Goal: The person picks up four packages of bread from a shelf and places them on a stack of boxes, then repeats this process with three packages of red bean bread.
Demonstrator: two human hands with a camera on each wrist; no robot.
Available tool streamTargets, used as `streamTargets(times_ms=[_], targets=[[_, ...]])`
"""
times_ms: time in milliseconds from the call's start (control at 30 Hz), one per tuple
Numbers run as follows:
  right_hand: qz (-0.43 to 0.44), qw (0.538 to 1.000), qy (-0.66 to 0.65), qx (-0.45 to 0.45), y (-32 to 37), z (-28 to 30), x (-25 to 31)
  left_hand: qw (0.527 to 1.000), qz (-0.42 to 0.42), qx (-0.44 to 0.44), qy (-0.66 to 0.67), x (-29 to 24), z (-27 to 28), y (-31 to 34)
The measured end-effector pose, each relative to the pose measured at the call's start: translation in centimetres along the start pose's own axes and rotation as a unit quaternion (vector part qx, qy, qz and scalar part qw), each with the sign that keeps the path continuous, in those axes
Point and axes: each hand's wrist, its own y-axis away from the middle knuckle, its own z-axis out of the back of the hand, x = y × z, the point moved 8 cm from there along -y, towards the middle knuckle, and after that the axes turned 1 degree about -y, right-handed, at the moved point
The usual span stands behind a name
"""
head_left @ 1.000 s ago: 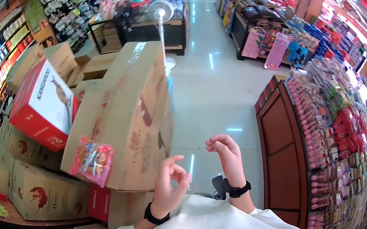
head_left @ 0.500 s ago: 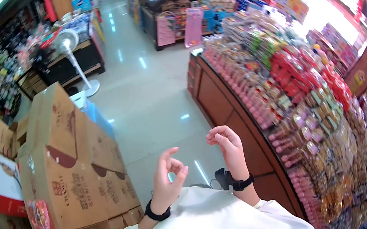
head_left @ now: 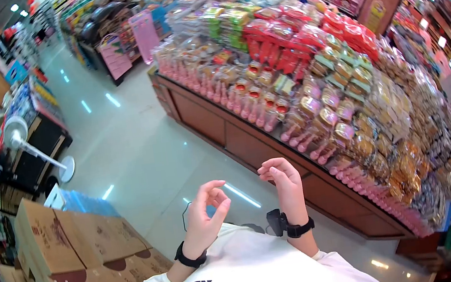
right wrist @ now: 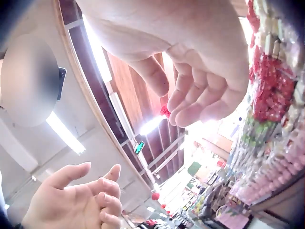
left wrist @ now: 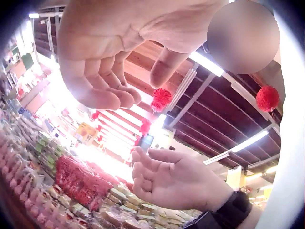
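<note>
Both hands are raised in front of the white shirt, apart from each other and holding nothing. In the head view the left hand [head_left: 206, 216] has loosely bent fingers with a gap to the thumb, and the right hand [head_left: 286, 184] bends its fingers the same way, palm inward. The left wrist view has the left hand [left wrist: 128, 52] large at the top and the right hand [left wrist: 176, 179] below it. In the right wrist view the right hand [right wrist: 190, 62] fills the top, the left hand [right wrist: 81, 200] at lower left. Nearest is a counter [head_left: 243, 141] of bagged goods.
Cardboard boxes [head_left: 77, 237] stand at lower left, beside a blue bin [head_left: 81, 203] and a white fan [head_left: 15, 131]. A tiled aisle [head_left: 140, 147] runs between them and the counter. Red packets [head_left: 285, 34] lie on the counter. Pink bags [head_left: 144, 36] hang from a farther stand.
The head view has swung to the right: boxes and fan have shifted left, and the counter has moved toward the middle. Both hands keep nearly the same pose before the body.
</note>
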Motion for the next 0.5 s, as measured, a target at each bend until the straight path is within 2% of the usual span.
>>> streamTargets(times_ms=[100,333,500], targets=[[0.01,0.999,-0.006,-0.052,-0.8,2.5,0.5,0.998,-0.031,0.054,-0.007,0.0,-2.1,-2.9],[0.05,0.991,0.002,-0.124,-5.3,5.0,2.2,0.987,-0.033,0.157,0.018,0.7,-5.1,-11.1],[0.101,0.988,0.02,-0.115,-10.8,4.8,4.9,0.981,-0.079,0.176,0.019,-0.9,-5.2,-17.4]])
